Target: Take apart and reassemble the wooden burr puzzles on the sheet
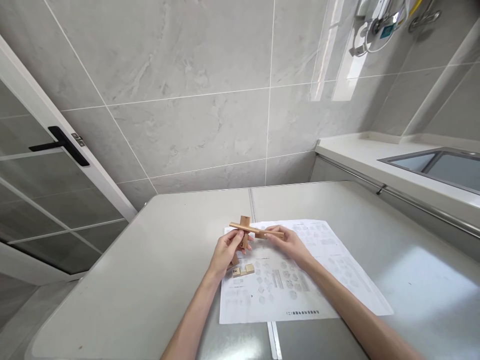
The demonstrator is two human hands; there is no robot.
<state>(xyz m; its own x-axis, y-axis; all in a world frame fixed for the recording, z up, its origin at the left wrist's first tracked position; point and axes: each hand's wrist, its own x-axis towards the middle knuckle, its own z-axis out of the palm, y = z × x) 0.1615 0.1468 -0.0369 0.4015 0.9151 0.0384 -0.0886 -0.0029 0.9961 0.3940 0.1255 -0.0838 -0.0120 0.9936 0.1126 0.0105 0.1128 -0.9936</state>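
Observation:
My left hand (228, 249) is closed around the upright piece of a wooden cross-shaped puzzle (245, 229), held just above the table. My right hand (285, 241) pinches the right end of the horizontal wooden bar (275, 233) that crosses that upright piece. A loose notched wooden piece (243, 271) lies flat on the printed instruction sheet (300, 280), just below my left hand.
The sheet lies on a pale grey table (150, 280) with a seam down its middle. A tiled wall stands behind. A counter with a steel sink (438, 167) is at the right, a glass door with a black handle (60, 145) at the left.

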